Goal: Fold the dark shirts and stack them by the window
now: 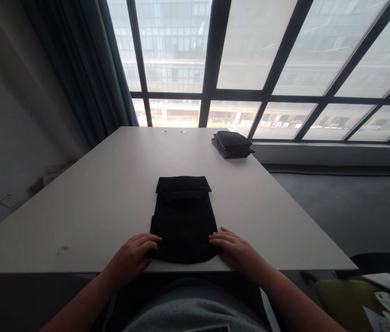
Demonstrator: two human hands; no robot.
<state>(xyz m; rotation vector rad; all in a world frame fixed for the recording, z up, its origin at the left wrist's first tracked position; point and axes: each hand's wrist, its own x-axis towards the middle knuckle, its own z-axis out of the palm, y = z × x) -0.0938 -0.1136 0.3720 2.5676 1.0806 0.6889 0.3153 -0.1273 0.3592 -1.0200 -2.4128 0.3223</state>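
A folded black cloth (184, 226) lies flat on the white table in front of me, its far end turned over in a band and its near edge rounded. At its near left edge, my left hand (134, 253) has its fingers over the fabric, with the thumb hidden. The near right edge is held by my right hand (234, 249) in the same way, fingertips on top and thumb out of sight. What kind of garment or cover the cloth is, I cannot tell.
On the table (94, 203), near its far right edge, sits a stack of folded dark cloths (233, 144). Two small white fittings lie at the far edge. Beyond stand large windows and a dark curtain (87, 64). A yellow-green seat (343, 299) is at lower right.
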